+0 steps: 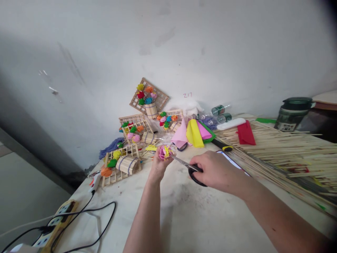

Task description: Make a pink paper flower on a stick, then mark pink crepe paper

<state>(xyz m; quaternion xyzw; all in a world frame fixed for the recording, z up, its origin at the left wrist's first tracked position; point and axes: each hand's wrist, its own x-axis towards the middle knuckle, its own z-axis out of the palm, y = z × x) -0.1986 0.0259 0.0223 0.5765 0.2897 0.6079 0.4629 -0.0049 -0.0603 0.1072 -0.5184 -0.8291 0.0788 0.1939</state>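
Observation:
My left hand (158, 163) is closed around a small paper flower (165, 152) with pink outer petals and a yellow fringed middle. My right hand (207, 168) grips black-handled scissors (196, 172), whose blades point left and reach the flower's right edge. Just behind the flower lie folded sheets of pink paper (180, 133) and yellow paper (195, 133). To the left are stick frames bearing paper flowers and little stick baskets (127, 164). Part of a phone (233, 162) shows behind my right hand.
Many thin wooden sticks (276, 147) cover the table's right side, with red paper (246, 133) on them. A dark green jar (293, 114) stands at the back right. A power strip (56, 225), black cables and a glue gun (96, 181) lie at the left.

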